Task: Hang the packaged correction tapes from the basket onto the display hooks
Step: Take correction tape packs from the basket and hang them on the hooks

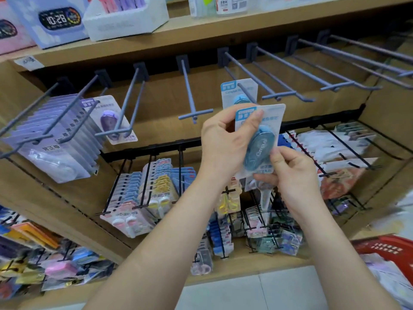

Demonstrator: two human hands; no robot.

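- With left grip (223, 142), pinching top of blue correction tape pack (260, 139).
- Held just below hook (245, 91) with one hanging blue pack (228, 95) on it.
- With right grip (290, 173), pinching bottom edge of same pack.
- Red basket (384, 247) at far lower right.

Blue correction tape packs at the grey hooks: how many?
2. The held blue pack is pinched by the left hand and right hand. The hanging blue pack sits on a grey hook behind it; others may be hidden.

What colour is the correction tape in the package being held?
Blue, on a white card with a light-blue header; the head view shows the correction tape clearly.
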